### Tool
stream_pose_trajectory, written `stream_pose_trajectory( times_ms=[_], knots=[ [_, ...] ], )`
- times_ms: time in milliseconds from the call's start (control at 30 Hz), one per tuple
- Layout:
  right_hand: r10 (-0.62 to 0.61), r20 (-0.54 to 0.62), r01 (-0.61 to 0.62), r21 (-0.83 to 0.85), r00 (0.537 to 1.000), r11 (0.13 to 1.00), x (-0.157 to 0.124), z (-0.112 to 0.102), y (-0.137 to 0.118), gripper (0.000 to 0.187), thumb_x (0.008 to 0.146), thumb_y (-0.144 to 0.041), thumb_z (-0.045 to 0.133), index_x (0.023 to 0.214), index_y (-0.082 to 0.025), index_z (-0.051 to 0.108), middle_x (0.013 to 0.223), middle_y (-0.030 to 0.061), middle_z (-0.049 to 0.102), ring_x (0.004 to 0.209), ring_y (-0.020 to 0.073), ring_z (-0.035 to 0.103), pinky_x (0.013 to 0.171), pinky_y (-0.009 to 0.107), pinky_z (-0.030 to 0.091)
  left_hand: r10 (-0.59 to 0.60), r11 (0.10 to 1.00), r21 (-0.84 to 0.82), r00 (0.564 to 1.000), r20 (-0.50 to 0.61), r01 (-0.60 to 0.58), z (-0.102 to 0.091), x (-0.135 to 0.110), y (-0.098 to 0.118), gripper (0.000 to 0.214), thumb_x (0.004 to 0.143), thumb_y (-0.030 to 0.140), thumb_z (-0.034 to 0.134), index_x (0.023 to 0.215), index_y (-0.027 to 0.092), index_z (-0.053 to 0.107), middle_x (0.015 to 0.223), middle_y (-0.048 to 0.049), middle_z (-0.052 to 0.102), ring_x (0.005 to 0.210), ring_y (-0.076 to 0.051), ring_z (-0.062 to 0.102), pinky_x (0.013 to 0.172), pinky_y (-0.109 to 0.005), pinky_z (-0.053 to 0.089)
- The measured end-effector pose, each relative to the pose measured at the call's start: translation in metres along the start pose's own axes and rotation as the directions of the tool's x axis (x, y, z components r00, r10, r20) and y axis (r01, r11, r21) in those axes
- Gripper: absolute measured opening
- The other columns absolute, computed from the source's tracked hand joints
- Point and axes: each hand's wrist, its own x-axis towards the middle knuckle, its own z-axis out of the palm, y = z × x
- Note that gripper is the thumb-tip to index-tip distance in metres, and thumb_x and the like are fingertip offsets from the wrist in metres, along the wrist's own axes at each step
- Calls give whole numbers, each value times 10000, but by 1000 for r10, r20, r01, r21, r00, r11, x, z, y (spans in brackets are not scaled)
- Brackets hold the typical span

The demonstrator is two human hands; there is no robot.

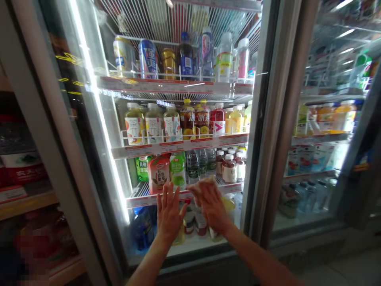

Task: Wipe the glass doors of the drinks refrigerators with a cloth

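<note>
My left hand is held up, fingers stretched and apart, with nothing in it. It appears to lie flat against the glass door of a lit drinks cooler, in front of the lower shelves. To its right, my right hand presses a pale crumpled cloth at about the same height. The cloth shows beyond the fingers; the rest of it is hidden under the hand. Behind the glass, near my fingertips, stand a red drink pouch and a green pouch.
Tea bottles line the middle shelf, with cans and bottles such as a blue can above. A metal door frame rises at right beside a second cooler. Wooden shelves with packaged goods stand at left.
</note>
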Motion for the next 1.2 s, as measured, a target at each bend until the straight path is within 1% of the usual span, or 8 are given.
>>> stream_pose_trajectory(
  times_ms=[67, 233, 400, 567, 733, 867, 1033, 1200],
  knots=[
    [-118, 82, 116, 27, 990, 993, -1, 0, -4, 579, 883, -119, 374, 1443, -244, 296, 1504, 1, 327, 1419, 188, 213, 1173, 428, 248, 12, 1000, -6, 1000, 10, -12, -1, 0, 0, 720, 865, 287, 520, 1468, 174, 144, 1533, -104, 179, 1429, -242, 100, 1170, -444, 136],
    [206, -158, -208, 7, 966, 978, 8, 1, 0, 628, 876, -102, 379, 1472, -201, 209, 1548, 76, 190, 1433, 268, 148, 1137, 557, 247, 6, 1000, -19, 1000, 23, -6, -1, 0, 1, 706, 863, 244, 507, 1469, 184, 148, 1536, -105, 171, 1429, -240, 94, 1172, -442, 133],
    [-109, 32, 107, 69, 994, 992, 20, -3, 6, 577, 888, -131, 386, 1448, -231, 288, 1488, 19, 360, 1408, 192, 246, 1180, 430, 222, 5, 1000, -23, 999, 44, -4, -4, -2, 0, 694, 859, 223, 501, 1465, 185, 167, 1532, -107, 195, 1429, -244, 101, 1169, -445, 151],
    [234, -303, -249, -11, 924, 969, 44, -16, 40, 624, 898, -124, 361, 1477, -254, 169, 1564, 24, 127, 1434, 262, 144, 1130, 570, 250, 11, 998, -65, 999, 51, -7, -13, 1, 1, 716, 844, 178, 501, 1468, 229, 154, 1543, -80, 162, 1426, -250, 129, 1161, -456, 177],
    [2, -53, -3, -3, 999, 1000, 48, -18, 42, 570, 906, -174, 377, 1456, -267, 258, 1483, 17, 369, 1385, 204, 303, 1141, 458, 306, -25, 995, -95, 999, -37, 21, -17, 35, 2, 751, 846, 209, 525, 1472, 254, 112, 1548, -68, 146, 1424, -255, 145, 1161, -478, 162],
    [276, -337, -305, -33, 900, 952, 58, -20, 50, 544, 917, -159, 345, 1454, -204, 272, 1526, 86, 266, 1422, 266, 193, 1128, 545, 269, -51, 997, -53, 997, -55, 48, -10, 63, -5, 773, 849, 287, 549, 1473, 247, 95, 1549, -84, 121, 1429, -271, 106, 1157, -498, 151],
    [23, -84, -23, -1, 996, 1000, 64, -23, 55, 583, 905, -164, 370, 1465, -245, 232, 1502, 45, 330, 1412, 229, 237, 1143, 517, 268, -34, 999, -19, 997, -70, 33, -1, 66, -10, 767, 853, 335, 551, 1472, 250, 104, 1547, -78, 127, 1429, -266, 94, 1162, -488, 133],
    [269, -424, -319, -50, 865, 947, 69, -21, 66, 577, 915, -157, 349, 1470, -238, 214, 1541, 66, 224, 1424, 258, 192, 1116, 568, 277, -16, 999, -29, 995, -100, 14, 0, 61, -11, 763, 854, 322, 546, 1470, 269, 100, 1545, -67, 128, 1423, -270, 125, 1158, -495, 148]
  ],
)
